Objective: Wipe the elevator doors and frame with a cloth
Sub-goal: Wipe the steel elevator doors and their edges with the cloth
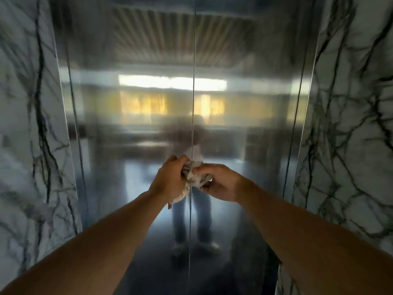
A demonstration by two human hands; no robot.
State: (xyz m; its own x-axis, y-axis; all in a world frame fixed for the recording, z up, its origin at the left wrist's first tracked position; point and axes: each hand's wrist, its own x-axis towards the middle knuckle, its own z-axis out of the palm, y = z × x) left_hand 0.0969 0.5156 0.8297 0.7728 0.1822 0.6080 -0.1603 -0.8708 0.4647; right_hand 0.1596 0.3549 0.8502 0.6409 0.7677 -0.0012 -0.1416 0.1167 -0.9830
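setting: closed steel elevator doors [138, 124], flanked by veined marble walls [25, 124]
cloth [196, 177]: bunched, gripped by left hand [170, 179] and right hand [221, 184]

Both arms reach in from six o'clock and meet just below centre, right in front of the seam of the closed elevator doors [136, 116]. The left hand [170, 177] has its fingers curled round a crumpled pale cloth [196, 174], and the right hand [221, 183] pinches the same bundle from the three o'clock side. A tail of cloth hangs below the left wrist, towards six o'clock, with a small red tag [169, 205] at its end. The brushed steel mirrors a blurred standing figure, lit windows and a slatted ceiling at twelve. The steel frame [63, 86] flanks the doors, with veined marble wall [25, 124] at nine and three.
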